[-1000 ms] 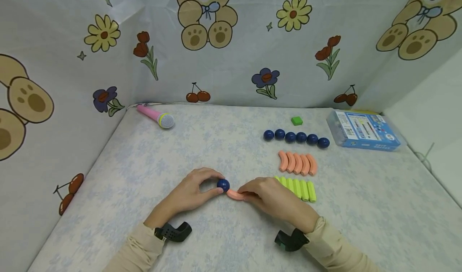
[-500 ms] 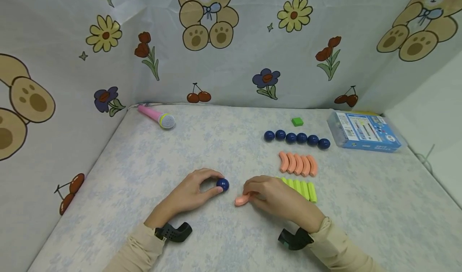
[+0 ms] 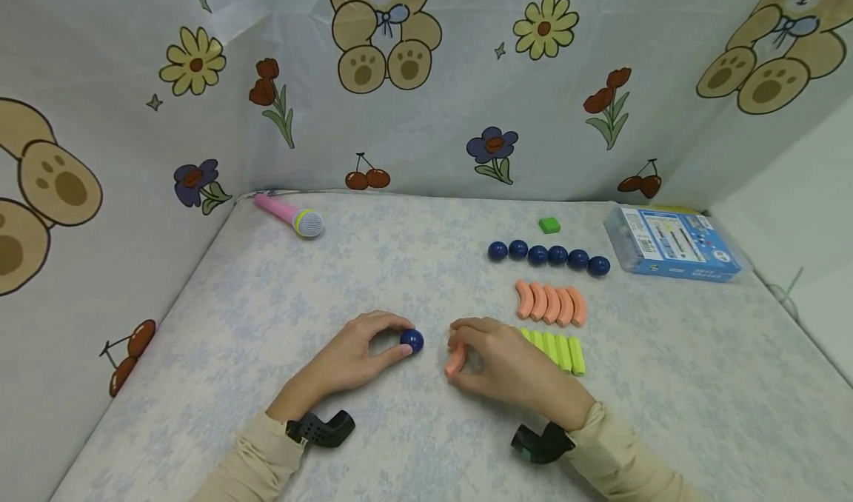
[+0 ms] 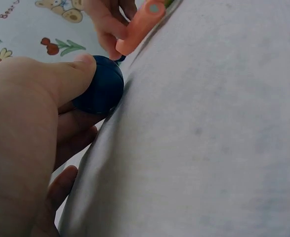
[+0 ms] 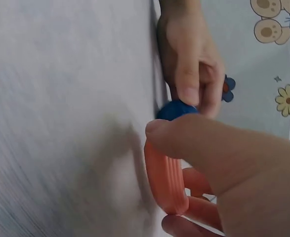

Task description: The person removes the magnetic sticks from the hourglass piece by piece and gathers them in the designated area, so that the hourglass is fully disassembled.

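My left hand (image 3: 356, 350) pinches a dark blue ball (image 3: 412, 340) between thumb and fingers, low over the tabletop. A hand's width to the right, my right hand (image 3: 503, 361) holds a curved orange rod (image 3: 456, 360) by thumb and fingertips. Lengthwise grooves show on the orange rod (image 5: 165, 173) in the right wrist view. Its near end, with a pale round centre, faces the left wrist camera. Ball and rod stand apart in the head view. The right hand partly hides a row of lime green bars (image 3: 558, 351) just beyond it.
Behind the green bars lie several curved orange rods (image 3: 550, 303) side by side, then a row of blue balls (image 3: 557, 255). A small green block (image 3: 549, 225) and a blue-labelled box (image 3: 676, 241) are farther back. A pink microphone (image 3: 289, 215) lies at the back left.
The orange rod has come away from the ball, moved right and been turned in my right hand from crosswise to steeply slanted. My left hand and the ball have stayed put.
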The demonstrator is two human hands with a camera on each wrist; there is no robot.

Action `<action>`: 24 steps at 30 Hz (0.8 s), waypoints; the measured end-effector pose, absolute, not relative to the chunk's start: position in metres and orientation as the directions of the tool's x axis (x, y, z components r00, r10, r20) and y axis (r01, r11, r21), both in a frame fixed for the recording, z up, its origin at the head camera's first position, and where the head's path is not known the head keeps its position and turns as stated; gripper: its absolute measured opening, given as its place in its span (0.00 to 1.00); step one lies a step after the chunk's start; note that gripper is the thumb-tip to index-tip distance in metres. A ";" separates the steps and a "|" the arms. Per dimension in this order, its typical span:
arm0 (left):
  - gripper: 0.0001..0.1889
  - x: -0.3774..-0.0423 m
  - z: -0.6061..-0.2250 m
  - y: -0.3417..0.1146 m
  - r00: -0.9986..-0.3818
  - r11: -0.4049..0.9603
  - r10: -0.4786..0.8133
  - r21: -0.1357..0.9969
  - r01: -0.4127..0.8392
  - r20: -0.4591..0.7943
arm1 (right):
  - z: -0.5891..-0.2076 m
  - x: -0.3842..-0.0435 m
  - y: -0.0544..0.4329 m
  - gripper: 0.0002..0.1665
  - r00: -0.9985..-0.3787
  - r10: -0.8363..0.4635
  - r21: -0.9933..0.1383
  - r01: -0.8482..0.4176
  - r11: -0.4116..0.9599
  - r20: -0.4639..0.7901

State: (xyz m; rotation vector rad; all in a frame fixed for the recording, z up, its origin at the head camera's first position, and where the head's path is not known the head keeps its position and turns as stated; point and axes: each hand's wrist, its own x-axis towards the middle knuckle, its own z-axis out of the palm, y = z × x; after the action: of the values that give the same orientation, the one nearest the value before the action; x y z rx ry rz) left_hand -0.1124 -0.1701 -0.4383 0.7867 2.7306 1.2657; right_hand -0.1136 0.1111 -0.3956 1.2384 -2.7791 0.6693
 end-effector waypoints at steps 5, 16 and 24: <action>0.17 -0.113 -0.439 -0.170 -0.872 0.543 0.456 0.721 0.431 0.178 | -0.385 -0.130 0.127 0.26 -0.724 -0.654 -0.369 -0.682 0.631 0.220; 0.18 -0.110 -0.438 -0.172 -0.874 0.543 0.454 0.724 0.426 0.173 | -0.382 -0.188 0.177 0.37 -0.817 -0.572 -0.424 -0.543 0.724 0.070; 0.18 -0.112 -0.439 -0.171 -0.881 0.552 0.448 0.728 0.407 0.153 | -0.392 -0.197 0.183 0.38 -0.791 -0.609 -0.442 -0.565 0.697 0.049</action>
State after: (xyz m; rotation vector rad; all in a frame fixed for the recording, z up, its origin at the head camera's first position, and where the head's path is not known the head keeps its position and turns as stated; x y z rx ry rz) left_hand -0.1120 -0.1709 -0.4385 0.7503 2.7227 1.2574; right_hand -0.1971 0.1827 -0.3924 1.0359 -2.9862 0.7230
